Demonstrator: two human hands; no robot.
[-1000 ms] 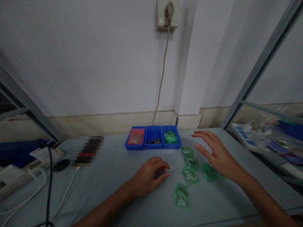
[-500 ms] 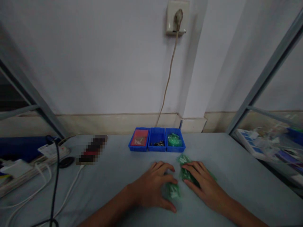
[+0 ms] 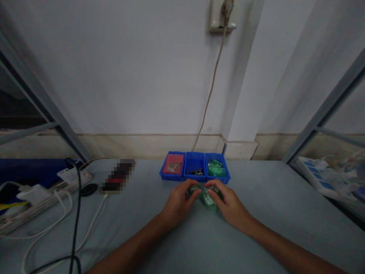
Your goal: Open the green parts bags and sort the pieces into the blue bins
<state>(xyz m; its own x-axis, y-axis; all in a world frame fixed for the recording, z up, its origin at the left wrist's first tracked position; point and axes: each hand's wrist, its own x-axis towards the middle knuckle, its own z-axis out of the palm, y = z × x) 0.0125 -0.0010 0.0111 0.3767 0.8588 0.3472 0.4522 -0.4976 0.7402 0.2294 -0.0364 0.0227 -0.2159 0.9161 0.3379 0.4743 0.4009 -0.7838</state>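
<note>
Together, the left hand (image 3: 177, 202) and right hand (image 3: 230, 205) are clamped on a bunch of small green plastic packets (image 3: 208, 198), just in front of the row of three blue plastic trays (image 3: 195, 177) on the grey counter (image 3: 270, 213).

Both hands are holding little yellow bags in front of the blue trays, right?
No: the head view shows the little bags are green, not yellow. The left hand and right hand do hold them in front of the blue trays.
</note>
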